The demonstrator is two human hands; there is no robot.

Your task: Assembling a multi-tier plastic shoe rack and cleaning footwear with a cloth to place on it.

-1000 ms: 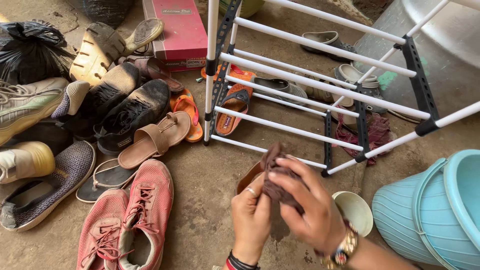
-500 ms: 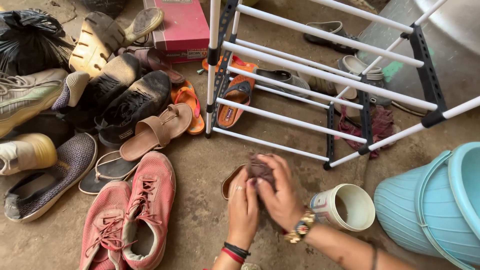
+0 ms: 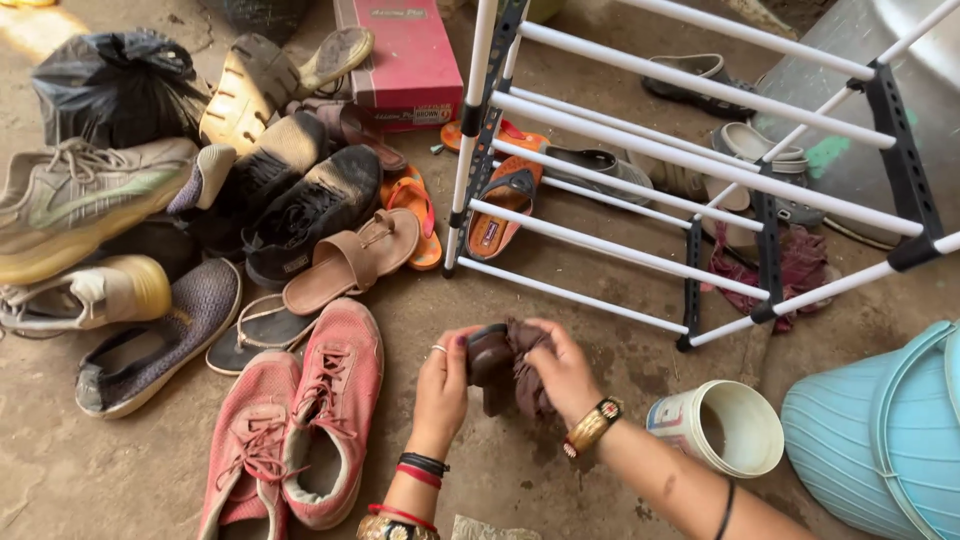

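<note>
Starting at the far left, a black plastic bag (image 3: 118,85) is slumping at the top corner, and below it a heap of footwear is spreading across the concrete floor (image 3: 80,480): one grey running shoe (image 3: 85,200), one white and yellow shoe (image 3: 95,295), one grey slip-on (image 3: 160,335), two pink sneakers (image 3: 295,425) lying side by side nearest the camera, one tan sandal (image 3: 350,260), and black shoes (image 3: 300,210) piling up behind it; the exact count in that pile I cannot tell. One pink shoebox (image 3: 405,55) is sitting at the top. Now the middle: the left hand (image 3: 445,385) is coming up from the bottom edge, wrist bent, bangles on the forearm, fingers curling tight around one dark brown shoe (image 3: 490,355) held just above the floor. Touching it, the right hand (image 3: 560,375) is reaching in from the lower right, a gold watch on the wrist, fingers bunching one dark maroon cloth (image 3: 525,375) and pressing it against that shoe. Behind both hands one white shoe rack (image 3: 640,160) is standing, with a few sandals lying under its bars. Further right, one white plastic cup (image 3: 725,425) is lying on its side, and one light blue bucket (image 3: 880,440) is tipping at the edge
</note>
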